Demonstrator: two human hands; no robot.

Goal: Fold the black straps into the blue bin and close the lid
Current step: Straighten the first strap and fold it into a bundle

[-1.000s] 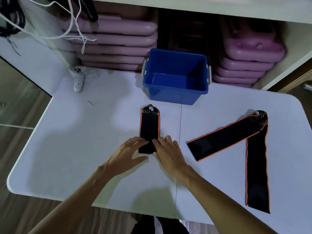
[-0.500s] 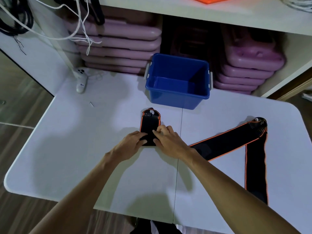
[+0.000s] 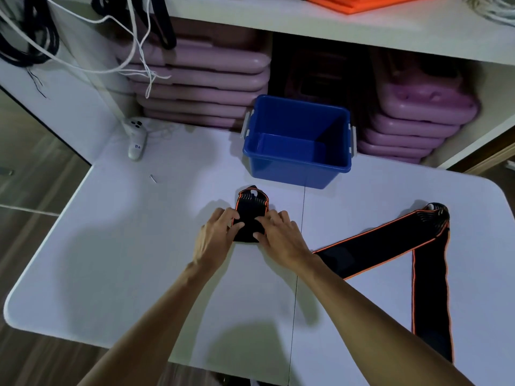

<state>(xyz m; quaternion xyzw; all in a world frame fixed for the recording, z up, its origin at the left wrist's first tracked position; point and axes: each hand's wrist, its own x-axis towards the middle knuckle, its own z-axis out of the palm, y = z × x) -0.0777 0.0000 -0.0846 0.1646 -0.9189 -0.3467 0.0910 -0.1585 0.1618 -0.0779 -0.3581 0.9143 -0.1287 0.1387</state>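
Black folded strap [image 3: 250, 218] half hidden under both hands, left hand [image 3: 216, 236] and right hand [image 3: 280, 236] gripping it. It's folded shorter than before.

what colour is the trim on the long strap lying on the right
Orange, edging the black long strap; clear in the head view.

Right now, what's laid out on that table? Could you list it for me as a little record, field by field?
Folded strap: black with orange edging, on the table just in front of the bin
Left hand: fingers on the folded strap's left side
Right hand: fingers on its right side
Unfolded strap: lying in a V on the table's right half
Blue bin: open, nothing visible inside
Lid: none on the bin
Table: white
Also there: white controller at far left
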